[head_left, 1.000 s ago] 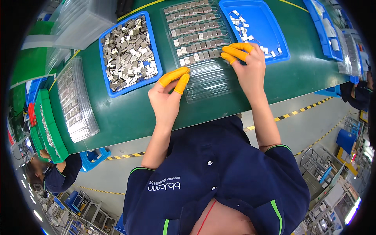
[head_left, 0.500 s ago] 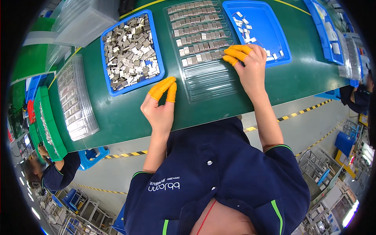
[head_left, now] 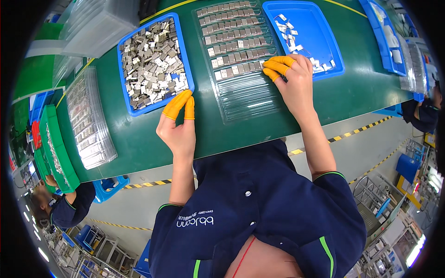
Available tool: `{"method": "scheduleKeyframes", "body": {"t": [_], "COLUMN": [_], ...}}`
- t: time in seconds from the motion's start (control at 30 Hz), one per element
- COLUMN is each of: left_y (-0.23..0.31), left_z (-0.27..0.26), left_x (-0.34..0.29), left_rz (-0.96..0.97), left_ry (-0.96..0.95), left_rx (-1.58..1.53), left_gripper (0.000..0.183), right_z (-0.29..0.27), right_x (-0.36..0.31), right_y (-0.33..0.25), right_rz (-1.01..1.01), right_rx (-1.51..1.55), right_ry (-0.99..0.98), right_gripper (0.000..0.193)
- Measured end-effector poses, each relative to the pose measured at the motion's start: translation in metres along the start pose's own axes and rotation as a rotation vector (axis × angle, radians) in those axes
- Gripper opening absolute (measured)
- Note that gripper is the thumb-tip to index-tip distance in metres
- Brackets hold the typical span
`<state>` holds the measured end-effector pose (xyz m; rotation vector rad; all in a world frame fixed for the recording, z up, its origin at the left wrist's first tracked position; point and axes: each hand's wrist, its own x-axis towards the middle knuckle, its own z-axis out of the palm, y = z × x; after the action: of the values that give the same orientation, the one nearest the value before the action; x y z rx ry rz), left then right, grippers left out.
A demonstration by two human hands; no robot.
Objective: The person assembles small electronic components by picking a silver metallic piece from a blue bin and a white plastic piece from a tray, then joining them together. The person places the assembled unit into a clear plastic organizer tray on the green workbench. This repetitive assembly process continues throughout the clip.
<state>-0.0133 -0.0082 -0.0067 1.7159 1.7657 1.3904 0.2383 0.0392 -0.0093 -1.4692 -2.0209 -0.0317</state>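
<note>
clear tray [head_left: 250, 103] lies on the green surface [head_left: 139, 139], upper rows filled with metal parts [head_left: 240, 44]. right hand [head_left: 296, 83]: fingertips at the end of the lowest filled row; grip cannot be told. left hand [head_left: 178, 132]: fingertips close together beside the blue bin [head_left: 186, 60]; contact cannot be told.

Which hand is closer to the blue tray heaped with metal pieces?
Left. The left hand is by the near right corner of the blue tray; the right hand is farther away, at the right side of the clear tray.
</note>
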Motion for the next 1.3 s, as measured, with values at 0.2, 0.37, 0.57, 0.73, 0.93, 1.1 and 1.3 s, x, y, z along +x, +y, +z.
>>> {"method": "scheduleKeyframes", "body": {"t": [0.2,0.37,0.57,0.73,0.93,1.1,1.3], "left_y": [-0.011,-0.025,-0.029,-0.037,-0.034,-0.028,0.015], "left_z": [-0.012,-0.024,-0.026,-0.03,-0.024,-0.024,0.008], "left_x": [0.012,0.028,0.041,0.055,0.062,0.06,0.029], "left_rz": [0.001,0.051,0.082,0.059,0.13,0.002,-0.417], "left_ry": [0.143,0.083,0.006,-0.116,-0.153,-0.096,-0.249], "left_rx": [0.146,0.406,0.762,0.796,0.746,0.468,-0.614], "left_gripper": [0.02,0.023,0.028,0.026,0.024,0.02,0.02], "right_z": [-0.018,-0.015,-0.016,-0.023,-0.03,-0.041,-0.029], "right_x": [0.016,0.022,0.027,0.02,0.008,0.003,-0.003], "right_y": [0.033,0.058,0.052,0.055,0.057,0.039,-0.015], "right_rz": [0.307,0.466,0.557,0.716,0.73,0.68,0.454], "right_rx": [-0.041,-0.181,-0.144,0.065,0.185,0.431,0.542], "right_ry": [0.076,-0.05,-0.037,0.068,0.179,0.274,0.177], "right_gripper": [0.018,0.019,0.023,0.023,0.023,0.019,0.019]}}
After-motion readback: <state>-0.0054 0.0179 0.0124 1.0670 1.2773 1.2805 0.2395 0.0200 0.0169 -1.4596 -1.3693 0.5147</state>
